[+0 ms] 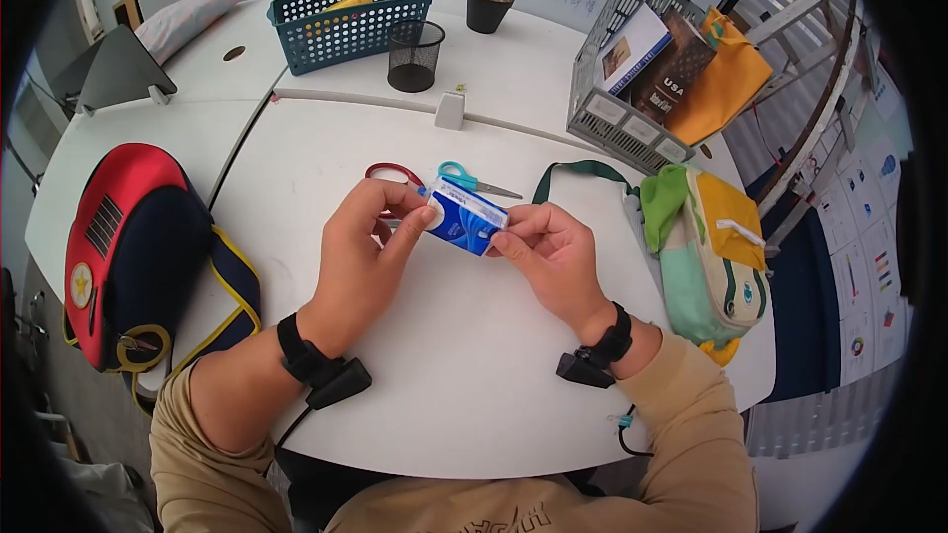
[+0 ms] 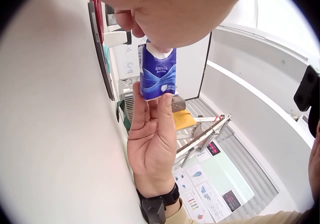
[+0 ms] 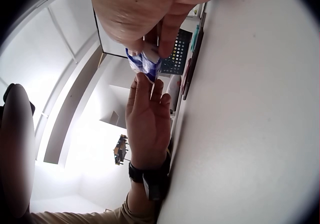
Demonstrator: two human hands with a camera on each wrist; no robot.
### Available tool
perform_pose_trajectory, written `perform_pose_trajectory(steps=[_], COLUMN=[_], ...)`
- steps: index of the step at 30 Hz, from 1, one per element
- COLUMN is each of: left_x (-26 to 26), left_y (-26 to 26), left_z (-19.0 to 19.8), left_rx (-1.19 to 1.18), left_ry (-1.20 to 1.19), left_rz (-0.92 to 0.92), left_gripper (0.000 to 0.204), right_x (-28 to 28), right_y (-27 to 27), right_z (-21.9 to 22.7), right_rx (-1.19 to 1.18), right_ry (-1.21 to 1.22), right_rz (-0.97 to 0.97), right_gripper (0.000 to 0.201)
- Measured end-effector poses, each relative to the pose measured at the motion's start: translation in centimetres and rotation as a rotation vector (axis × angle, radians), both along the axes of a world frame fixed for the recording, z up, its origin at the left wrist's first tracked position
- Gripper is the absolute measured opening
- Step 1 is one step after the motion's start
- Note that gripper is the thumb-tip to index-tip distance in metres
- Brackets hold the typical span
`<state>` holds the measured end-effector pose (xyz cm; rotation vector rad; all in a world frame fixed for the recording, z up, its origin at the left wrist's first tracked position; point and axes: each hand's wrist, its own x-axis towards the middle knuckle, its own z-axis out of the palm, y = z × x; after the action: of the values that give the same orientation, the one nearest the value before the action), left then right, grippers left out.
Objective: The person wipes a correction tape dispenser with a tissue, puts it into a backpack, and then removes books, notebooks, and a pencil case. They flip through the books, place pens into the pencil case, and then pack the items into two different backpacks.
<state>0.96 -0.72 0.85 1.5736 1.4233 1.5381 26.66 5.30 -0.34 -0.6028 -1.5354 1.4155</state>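
A small blue and white packet is held above the table between both hands. The left hand pinches its left end between thumb and fingers; the right hand pinches its right end. In the left wrist view the packet shows its blue printed face, with the right hand below it. The right wrist view shows the packet partly covered by fingers, and the left hand. Behind the packet lie teal-handled scissors and a red-handled tool, partly hidden by the left hand.
A red and navy bag lies at the left, a green and cream bag at the right. At the back stand a teal basket, a black mesh cup, a small pot and a grey crate with books.
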Motion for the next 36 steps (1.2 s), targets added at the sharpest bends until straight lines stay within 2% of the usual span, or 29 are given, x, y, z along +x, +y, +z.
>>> perform_pose_trajectory(steps=[6,9,15,18,20,22,26,29,36], left_x=[0.0,0.2,0.0,0.6,-0.2,-0.7,-0.1,0.2,0.1], left_y=[-0.1,-0.3,-0.1,-0.3,0.1,0.4,0.2,-0.1,-0.1], left_z=[-0.1,0.4,-0.1,0.3,0.6,0.6,-0.1,0.1,0.2], left_rx=[-0.038,-0.143,-0.015,-0.093,-0.128,-0.127,-0.121,-0.1,-0.127], left_ry=[-0.005,-0.03,0.042,-0.14,-0.147,-0.155,-0.098,-0.094,-0.091], left_rz=[-0.03,-0.045,-0.062,-0.028,-0.004,0.016,-0.049,-0.085,-0.107], left_gripper=[0.015,0.015,0.013,0.014,0.015,0.014,0.013,0.013,0.011], right_x=[0.0,0.1,0.3,0.4,-0.3,-0.1,-0.2,0.1,-0.1], right_y=[-0.3,-0.2,0.2,0.1,-0.1,0.2,-0.3,-0.2,-0.7], right_z=[0.7,0.2,-0.3,-0.1,0.8,0.7,0.2,0.3,0.9], right_rx=[-0.009,0.024,0.071,0.088,0.06,0.114,0.103,-0.011,0.126], right_ry=[-0.042,-0.065,-0.11,-0.102,-0.026,-0.069,-0.081,-0.108,-0.186], right_rz=[-0.002,-0.003,0.024,0.021,-0.001,0.033,0.037,0.058,-0.023], right_gripper=[0.009,0.01,0.01,0.011,0.011,0.015,0.021,0.021,0.008])
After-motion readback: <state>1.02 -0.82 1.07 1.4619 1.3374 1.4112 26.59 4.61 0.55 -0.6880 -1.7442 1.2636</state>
